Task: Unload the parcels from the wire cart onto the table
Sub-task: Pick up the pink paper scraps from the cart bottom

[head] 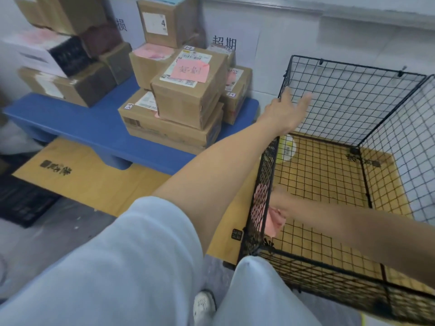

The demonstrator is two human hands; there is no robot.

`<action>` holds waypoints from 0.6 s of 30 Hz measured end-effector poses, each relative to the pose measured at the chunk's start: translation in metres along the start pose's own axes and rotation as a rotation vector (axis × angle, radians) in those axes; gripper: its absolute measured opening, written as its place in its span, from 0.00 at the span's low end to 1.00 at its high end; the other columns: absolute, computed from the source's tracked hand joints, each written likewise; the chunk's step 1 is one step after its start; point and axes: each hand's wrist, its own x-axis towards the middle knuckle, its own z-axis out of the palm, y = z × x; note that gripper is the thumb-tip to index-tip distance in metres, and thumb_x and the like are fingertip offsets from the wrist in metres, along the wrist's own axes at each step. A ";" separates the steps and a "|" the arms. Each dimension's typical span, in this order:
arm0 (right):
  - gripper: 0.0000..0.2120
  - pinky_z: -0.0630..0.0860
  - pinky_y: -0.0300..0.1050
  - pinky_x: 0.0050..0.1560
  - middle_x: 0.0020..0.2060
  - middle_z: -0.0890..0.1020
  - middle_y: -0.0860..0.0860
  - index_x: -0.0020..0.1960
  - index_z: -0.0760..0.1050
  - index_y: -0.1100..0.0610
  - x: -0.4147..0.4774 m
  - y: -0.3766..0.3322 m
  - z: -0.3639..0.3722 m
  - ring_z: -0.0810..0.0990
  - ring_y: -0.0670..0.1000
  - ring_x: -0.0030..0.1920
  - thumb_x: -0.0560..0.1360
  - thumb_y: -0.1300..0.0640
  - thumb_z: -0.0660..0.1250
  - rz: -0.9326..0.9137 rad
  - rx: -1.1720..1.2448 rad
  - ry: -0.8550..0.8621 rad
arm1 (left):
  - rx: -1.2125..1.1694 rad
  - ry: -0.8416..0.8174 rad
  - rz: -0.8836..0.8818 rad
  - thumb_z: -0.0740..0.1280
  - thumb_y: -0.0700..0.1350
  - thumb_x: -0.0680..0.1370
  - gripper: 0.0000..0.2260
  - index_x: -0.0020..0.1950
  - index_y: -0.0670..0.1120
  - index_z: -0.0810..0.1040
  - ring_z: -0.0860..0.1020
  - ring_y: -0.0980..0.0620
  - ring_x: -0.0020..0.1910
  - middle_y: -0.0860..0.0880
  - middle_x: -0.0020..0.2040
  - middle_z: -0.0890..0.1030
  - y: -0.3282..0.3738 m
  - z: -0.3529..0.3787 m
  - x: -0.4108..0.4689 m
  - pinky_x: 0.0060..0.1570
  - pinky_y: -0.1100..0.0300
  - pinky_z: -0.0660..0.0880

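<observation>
The black wire cart [348, 95] stands at the right on a yellow board. My left hand [290, 107] reaches to the top rim at the cart's far left corner, fingers spread and fairly straight against the mesh. My right hand [280, 200] is low inside the cart by its left wall and holds a soft pink parcel [276, 221]; the fingers are blurred behind the mesh. A white and yellow round parcel [287, 149] with a label lies in the cart's far left corner. The low blue table [70, 120] to the left carries stacked cardboard parcels [188, 90].
More boxes [58, 55] are piled at the blue table's left end, against the white wall. A black crate [21, 201] sits on the floor at lower left. My legs and a white shoe [203, 304] fill the foreground beside the cart's near corner.
</observation>
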 end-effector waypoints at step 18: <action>0.19 0.79 0.38 0.36 0.47 0.80 0.51 0.60 0.72 0.54 -0.054 -0.073 -0.027 0.81 0.49 0.44 0.72 0.64 0.70 0.019 -0.097 0.105 | -0.010 -0.046 0.033 0.46 0.62 0.80 0.32 0.78 0.46 0.43 0.59 0.39 0.73 0.38 0.76 0.58 -0.003 -0.004 -0.003 0.71 0.42 0.58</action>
